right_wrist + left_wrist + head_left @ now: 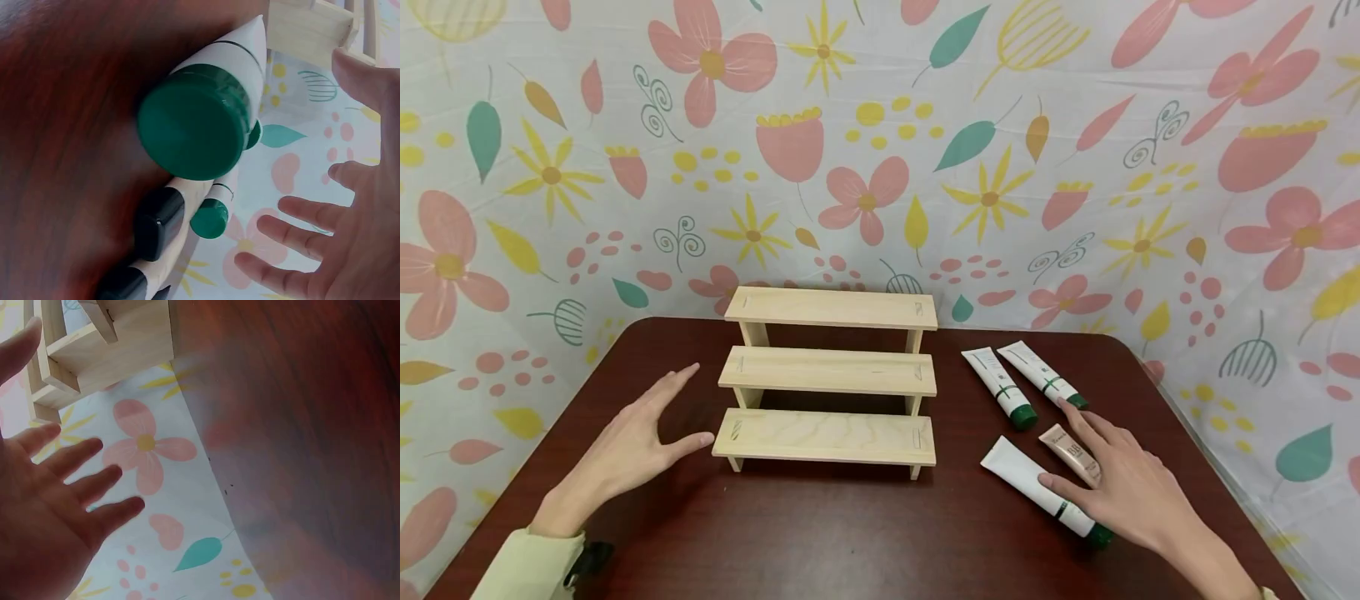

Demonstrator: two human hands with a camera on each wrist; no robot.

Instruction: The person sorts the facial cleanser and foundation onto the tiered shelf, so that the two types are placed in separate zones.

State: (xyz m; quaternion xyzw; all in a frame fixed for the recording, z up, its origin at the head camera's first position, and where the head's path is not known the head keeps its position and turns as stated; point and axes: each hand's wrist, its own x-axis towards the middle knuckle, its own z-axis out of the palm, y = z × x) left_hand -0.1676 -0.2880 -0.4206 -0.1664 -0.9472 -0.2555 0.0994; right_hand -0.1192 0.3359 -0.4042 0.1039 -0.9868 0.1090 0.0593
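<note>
A pale wooden three-step rack (827, 433) stands near the middle of the table. Just left of it my left hand (625, 442) hovers with spread fingers, holding nothing. On the right lie three white tubes with green caps: one in front (1026, 479), one behind (996, 379) and one farther right (1037, 367). A beige BB cream tube (1067, 450) lies among them, partly hidden by my right hand (1131, 483). That hand is above the tubes with its fingers extended. In the right wrist view a gap shows between the fingers and the nearest green cap (190, 125).
Black caps (159, 222) of beige tubes show in the right wrist view, some hidden from the head view. The dark red-brown table (820, 533) ends at a floral cloth backdrop (865, 125) behind and along both sides.
</note>
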